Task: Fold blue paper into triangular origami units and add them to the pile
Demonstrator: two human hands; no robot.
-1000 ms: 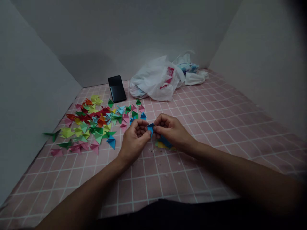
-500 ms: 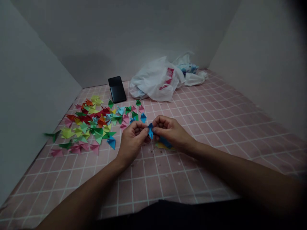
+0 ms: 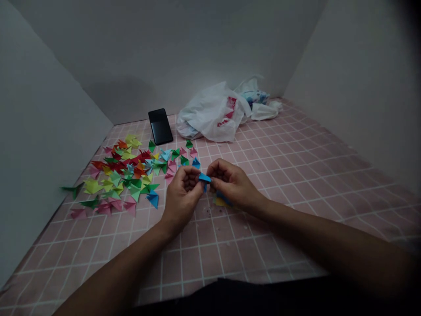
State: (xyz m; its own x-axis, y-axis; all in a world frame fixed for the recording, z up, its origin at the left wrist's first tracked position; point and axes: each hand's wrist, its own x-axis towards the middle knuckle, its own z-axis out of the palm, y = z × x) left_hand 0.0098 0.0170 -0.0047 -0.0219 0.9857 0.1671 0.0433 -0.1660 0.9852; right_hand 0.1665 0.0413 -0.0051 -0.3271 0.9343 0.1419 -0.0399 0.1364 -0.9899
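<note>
A small folded blue paper (image 3: 204,177) is pinched between both hands above the pink checked cloth. My left hand (image 3: 183,197) grips its left side with thumb and fingers closed. On its right end, my right hand (image 3: 235,186) has its thumb and forefinger closed too. Sheets of paper (image 3: 222,201), yellow and blue, lie on the cloth partly hidden under my right hand. Left of my left hand spreads a pile of folded paper cranes (image 3: 133,182) in many colours, with a blue crane (image 3: 152,198) nearest to it.
A black phone (image 3: 160,126) lies behind the cranes. White plastic bags (image 3: 213,112) sit at the back near the wall, one with red print. Pale walls enclose the left, back and right of the pink checked cloth (image 3: 296,166).
The blue paper has turned from upright to nearly level between my fingers, and a broad flap now shows. The hands stay in almost the same place.
</note>
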